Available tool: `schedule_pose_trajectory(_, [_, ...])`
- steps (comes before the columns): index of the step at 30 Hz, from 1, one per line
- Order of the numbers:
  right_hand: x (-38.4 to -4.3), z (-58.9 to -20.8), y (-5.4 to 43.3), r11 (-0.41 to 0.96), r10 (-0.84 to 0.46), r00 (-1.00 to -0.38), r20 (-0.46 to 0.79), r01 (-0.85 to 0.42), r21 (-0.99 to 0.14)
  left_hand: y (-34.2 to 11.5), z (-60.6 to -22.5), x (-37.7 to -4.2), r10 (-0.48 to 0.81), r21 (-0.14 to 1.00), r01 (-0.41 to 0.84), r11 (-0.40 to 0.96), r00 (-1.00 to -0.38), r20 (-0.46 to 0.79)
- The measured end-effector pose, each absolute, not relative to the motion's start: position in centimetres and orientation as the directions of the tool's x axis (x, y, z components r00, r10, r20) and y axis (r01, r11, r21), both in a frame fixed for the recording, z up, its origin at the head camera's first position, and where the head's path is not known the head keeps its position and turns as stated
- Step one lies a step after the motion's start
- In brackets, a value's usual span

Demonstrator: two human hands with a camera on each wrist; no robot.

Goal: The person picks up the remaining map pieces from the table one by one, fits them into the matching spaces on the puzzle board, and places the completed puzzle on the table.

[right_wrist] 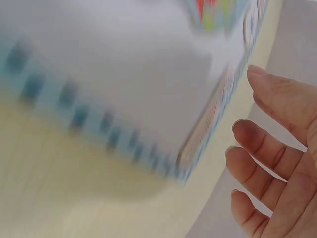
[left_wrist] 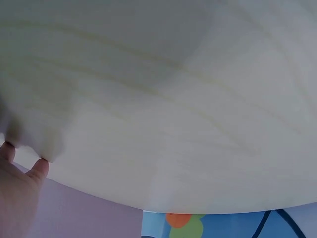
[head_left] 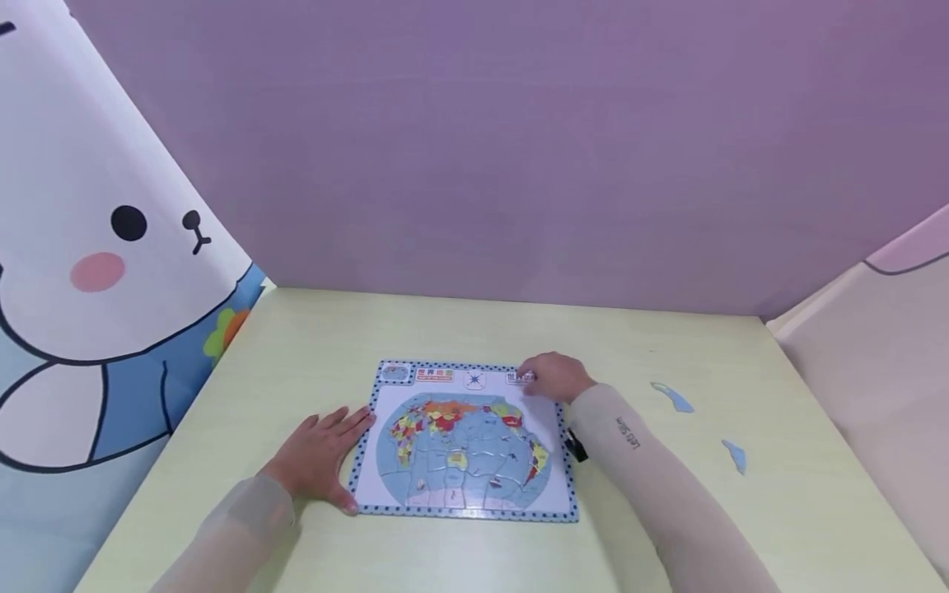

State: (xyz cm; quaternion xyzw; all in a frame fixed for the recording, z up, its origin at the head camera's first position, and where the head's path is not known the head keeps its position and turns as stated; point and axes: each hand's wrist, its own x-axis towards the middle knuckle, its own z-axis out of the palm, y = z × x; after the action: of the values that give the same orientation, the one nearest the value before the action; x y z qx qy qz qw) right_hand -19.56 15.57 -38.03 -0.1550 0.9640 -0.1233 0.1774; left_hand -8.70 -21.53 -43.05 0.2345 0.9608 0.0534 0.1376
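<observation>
A world map jigsaw puzzle (head_left: pixel 469 449) lies flat on the table, with a blue dotted border and a white ground around the oval map. White backing shows beside the map's upper right edge. My left hand (head_left: pixel 322 453) rests at the board's left edge, fingers spread; in the left wrist view only part of that hand (left_wrist: pixel 22 183) shows. Over the board's upper right corner is my right hand (head_left: pixel 556 377). The right wrist view shows this hand (right_wrist: pixel 277 158) with loosely bent fingers and nothing between them, beside the blurred puzzle board (right_wrist: pixel 124 84).
Two loose blue puzzle pieces lie on the table (head_left: pixel 652 527) to the right: a longer curved piece (head_left: pixel 675 398) and a smaller piece (head_left: pixel 735 456). A purple panel (head_left: pixel 504 165) stands behind the table. A printed cartoon cloth (head_left: pixel 89 329) hangs on the left.
</observation>
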Motion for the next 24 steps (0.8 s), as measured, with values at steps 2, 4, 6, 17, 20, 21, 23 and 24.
schedule_pose_trajectory(2, [-19.7,-37.6,17.6,0.927,-0.309,-0.902,-0.302,-0.215,-0.308,-21.5,-43.0,-8.8,0.471,0.163,0.443,0.881,-0.849,-0.239])
schedule_pose_trajectory(4, [-19.8,-37.2,19.9,0.929,-0.295,-0.908,-0.298,-0.199,-0.312,-21.6,-43.0,-8.8,0.472,0.151,0.448,0.881,-0.848,-0.242])
schedule_pose_trajectory(6, [-19.7,-36.7,22.2,0.934,-0.276,-0.913,-0.301,-0.181,-0.307,-21.6,-43.1,-8.9,0.475,0.147,0.452,0.88,-0.846,-0.243])
schedule_pose_trajectory(17, [-17.5,-35.7,32.3,0.946,-0.183,-0.933,-0.309,-0.081,-0.314,-22.3,-43.2,-8.8,0.498,0.141,0.477,0.867,-0.834,-0.237])
schedule_pose_trajectory(20, [-17.1,-35.8,34.0,0.948,-0.166,-0.941,-0.296,-0.07,-0.31,-22.3,-43.1,-8.9,0.497,0.129,0.48,0.868,-0.836,-0.231])
schedule_pose_trajectory(21, [-17.0,-35.9,34.5,0.95,-0.159,-0.944,-0.29,-0.066,-0.306,-22.3,-43.1,-9.0,0.499,0.129,0.482,0.867,-0.836,-0.227])
schedule_pose_trajectory(23, [-16.9,-36.2,35.4,0.952,-0.148,-0.948,-0.281,-0.059,-0.301,-22.3,-43.0,-9.0,0.505,0.131,0.487,0.863,-0.835,-0.22])
schedule_pose_trajectory(24, [-16.8,-36.3,35.7,0.952,-0.138,-0.951,-0.278,-0.05,-0.301,-22.2,-43.0,-9.1,0.509,0.134,0.491,0.861,-0.833,-0.216])
